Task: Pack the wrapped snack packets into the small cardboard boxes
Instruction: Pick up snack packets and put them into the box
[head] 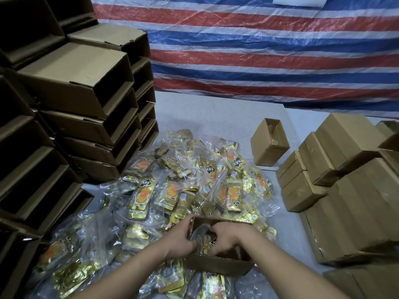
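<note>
Head view: the small open box (pixel 218 264) sat on the near edge of the packet heap (pixel 183 186), both hands at its mouth. The left hand (pixel 183 238) gripped the box's left wall, fingers curled over the rim. The right hand (pixel 226 236) was inside the box, fingers curled around a clear-wrapped packet (pixel 201 233); how firmly it held could not be told. Judged step: seating the packet. It would go best with the left hand holding the wall steady while the right pressed the packet flat, so the slippery film did not spring back. The packets were gold foil with orange print, in crinkled clear bags. A second open box (pixel 269 145) stood beyond the heap, to its right.
</note>
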The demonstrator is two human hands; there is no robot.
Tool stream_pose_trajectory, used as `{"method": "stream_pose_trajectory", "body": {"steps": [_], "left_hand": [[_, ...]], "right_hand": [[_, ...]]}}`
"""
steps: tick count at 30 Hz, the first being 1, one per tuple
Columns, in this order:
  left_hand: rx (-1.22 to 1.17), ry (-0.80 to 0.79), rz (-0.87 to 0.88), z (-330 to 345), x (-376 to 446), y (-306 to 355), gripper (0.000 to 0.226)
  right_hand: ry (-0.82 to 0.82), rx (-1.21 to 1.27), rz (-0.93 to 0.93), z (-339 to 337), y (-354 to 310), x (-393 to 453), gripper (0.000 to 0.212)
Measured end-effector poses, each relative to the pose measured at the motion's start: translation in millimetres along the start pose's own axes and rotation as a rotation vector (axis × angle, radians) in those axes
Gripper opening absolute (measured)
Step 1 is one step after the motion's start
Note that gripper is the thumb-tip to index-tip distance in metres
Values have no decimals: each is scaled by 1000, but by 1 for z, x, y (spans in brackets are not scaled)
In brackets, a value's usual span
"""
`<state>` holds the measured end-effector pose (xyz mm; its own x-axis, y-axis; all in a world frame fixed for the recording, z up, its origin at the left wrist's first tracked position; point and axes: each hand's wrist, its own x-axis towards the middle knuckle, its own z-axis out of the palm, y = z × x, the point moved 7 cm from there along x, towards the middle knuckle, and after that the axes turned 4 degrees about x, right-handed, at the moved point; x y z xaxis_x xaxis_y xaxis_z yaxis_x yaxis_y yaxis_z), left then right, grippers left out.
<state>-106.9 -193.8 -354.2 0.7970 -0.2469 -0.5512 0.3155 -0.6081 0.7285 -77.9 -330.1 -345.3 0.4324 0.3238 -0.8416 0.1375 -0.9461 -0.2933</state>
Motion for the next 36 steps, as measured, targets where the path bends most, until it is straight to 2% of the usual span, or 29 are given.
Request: {"method": "stream_pose_trajectory", "body": {"steps": [3, 6, 11, 18, 22, 24, 28, 32, 34, 36], "left_hand": [[-18, -3, -9, 0, 0, -3, 73], [-38, 8, 8, -1, 0, -3, 70], [-10, 14, 20, 4, -3, -1, 67], [-13, 29, -13, 3, -6, -2, 65], [23, 67, -60, 2, -3, 4, 62], [49, 120, -120, 0, -2, 3, 63], [102, 208, -188, 7, -5, -1, 51], [84, 227, -171, 12, -5, 2, 56], [64, 225, -177, 10, -5, 3, 51], [40, 218, -196, 9, -5, 2, 45]], "right_hand": [[122, -88, -89, -17, -10, -11, 34], [127, 47, -166, -9, -25, -3, 23], [-17, 124, -53, 38, -24, 24, 41], [-15, 290, -122, 28, -21, 8, 38], [33, 532, -34, 5, 7, -6, 24], [48, 463, 3, 2, 13, -4, 23], [-14, 131, 5, 34, 6, 12, 27], [4, 128, 31, 35, 9, 9, 47], [9, 149, -10, 24, 9, 0, 43], [111, 197, -69, 6, 10, -17, 32]]}}
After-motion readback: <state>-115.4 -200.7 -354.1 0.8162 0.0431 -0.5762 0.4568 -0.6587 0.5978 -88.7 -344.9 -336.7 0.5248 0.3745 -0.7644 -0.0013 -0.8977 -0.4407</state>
